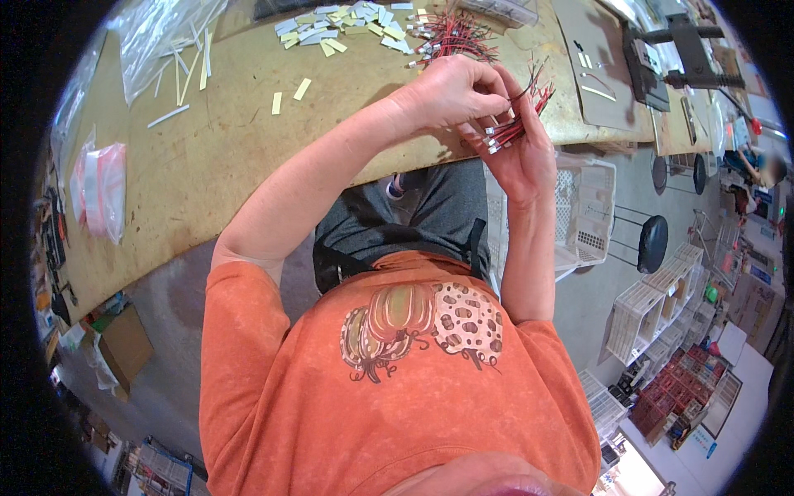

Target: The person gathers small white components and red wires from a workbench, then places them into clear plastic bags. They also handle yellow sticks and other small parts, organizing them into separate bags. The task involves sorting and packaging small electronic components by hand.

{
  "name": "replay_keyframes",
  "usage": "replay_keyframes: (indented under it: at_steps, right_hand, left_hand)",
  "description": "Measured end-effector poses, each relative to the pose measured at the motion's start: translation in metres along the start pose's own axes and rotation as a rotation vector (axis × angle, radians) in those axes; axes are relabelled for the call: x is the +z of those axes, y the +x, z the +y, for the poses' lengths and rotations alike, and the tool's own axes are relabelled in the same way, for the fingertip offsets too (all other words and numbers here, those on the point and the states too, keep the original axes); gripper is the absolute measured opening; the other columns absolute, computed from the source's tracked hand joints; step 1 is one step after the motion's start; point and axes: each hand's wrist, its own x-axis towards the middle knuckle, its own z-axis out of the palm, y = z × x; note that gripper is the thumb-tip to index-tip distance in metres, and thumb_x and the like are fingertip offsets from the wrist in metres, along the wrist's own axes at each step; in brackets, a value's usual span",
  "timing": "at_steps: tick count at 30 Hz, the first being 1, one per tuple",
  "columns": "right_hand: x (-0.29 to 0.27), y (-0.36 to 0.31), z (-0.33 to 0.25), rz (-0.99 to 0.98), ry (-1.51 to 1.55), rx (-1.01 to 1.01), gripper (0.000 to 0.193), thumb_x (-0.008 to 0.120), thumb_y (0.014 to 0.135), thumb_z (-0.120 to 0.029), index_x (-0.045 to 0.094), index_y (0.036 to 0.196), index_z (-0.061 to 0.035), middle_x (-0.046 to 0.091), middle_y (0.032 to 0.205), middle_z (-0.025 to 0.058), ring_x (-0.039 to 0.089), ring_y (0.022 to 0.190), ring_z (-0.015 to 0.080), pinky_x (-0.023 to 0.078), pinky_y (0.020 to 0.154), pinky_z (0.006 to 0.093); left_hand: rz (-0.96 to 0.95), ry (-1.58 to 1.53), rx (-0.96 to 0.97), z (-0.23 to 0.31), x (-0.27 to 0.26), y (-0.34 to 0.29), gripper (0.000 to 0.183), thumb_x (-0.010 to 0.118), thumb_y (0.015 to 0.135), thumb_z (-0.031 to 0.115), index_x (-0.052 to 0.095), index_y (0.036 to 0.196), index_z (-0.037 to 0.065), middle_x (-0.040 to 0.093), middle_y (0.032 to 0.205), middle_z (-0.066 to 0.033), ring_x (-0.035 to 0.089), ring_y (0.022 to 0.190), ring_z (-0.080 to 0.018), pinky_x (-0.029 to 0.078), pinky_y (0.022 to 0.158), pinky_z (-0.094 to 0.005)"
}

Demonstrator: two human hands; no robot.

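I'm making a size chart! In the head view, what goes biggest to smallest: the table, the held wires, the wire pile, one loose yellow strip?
1. Table
2. Wire pile and held wires: unsure, because both are partly covered and nearness could fool us
3. Loose yellow strip

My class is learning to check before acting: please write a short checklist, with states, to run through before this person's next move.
1. Right hand holding a bunch of wires: ok.
2. Left hand close to that bunch: ok.
3. Left hand gripping a single wire: cannot tell.
4. Wire pile on the table: ok.
5. Short strips all together: not ok; two yellow ones lie apart.
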Motion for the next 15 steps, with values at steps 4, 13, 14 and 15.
replay_keyframes:
  at_steps: [4,13,14,15]
  right_hand:
    - [0.009,-0.003,-0.004,0.152,-0.092,-0.015,0.046,0.034,0.107,-0.033,0.041,0.145,-0.0080,0.048,0.143,0.0165,0.052,0.127,0.0332,0.050,0.100,0.0519]
    - [-0.006,-0.005,-0.014,0.192,0.072,-0.079,0.043,0.041,0.106,-0.030,0.045,0.141,-0.0050,0.049,0.138,0.0200,0.049,0.129,0.0378,0.045,0.105,0.0540]
    - [-0.007,-0.005,-0.015,0.197,0.080,-0.080,0.044,0.040,0.106,-0.030,0.045,0.141,-0.0049,0.049,0.139,0.0202,0.048,0.130,0.0380,0.045,0.106,0.0538]
    - [-0.007,-0.005,-0.015,0.190,0.085,-0.082,0.044,0.040,0.106,-0.030,0.045,0.141,-0.0049,0.049,0.139,0.0201,0.048,0.130,0.0381,0.044,0.106,0.0536]
  left_hand:
    - [-0.025,-0.032,0.030,0.000,-0.009,0.003,0.015,0.062,0.093,0.014,0.068,0.091,0.000,0.071,0.088,-0.0056,0.069,0.080,-0.0119,0.055,0.062,-0.0227]
    - [0.352,0.614,0.283,0.012,-0.031,0.002,0.021,0.067,0.082,0.025,0.074,0.090,0.007,0.072,0.080,-0.0108,0.070,0.074,-0.0216,0.055,0.072,-0.0327]
    - [0.382,0.669,0.286,0.012,-0.033,0.002,0.021,0.066,0.082,0.025,0.074,0.089,0.008,0.072,0.080,-0.0111,0.070,0.074,-0.0237,0.055,0.071,-0.0338]
    - [0.399,0.724,0.293,0.011,-0.034,0.002,0.020,0.066,0.082,0.025,0.074,0.088,0.008,0.072,0.080,-0.0112,0.070,0.075,-0.0257,0.056,0.072,-0.0348]
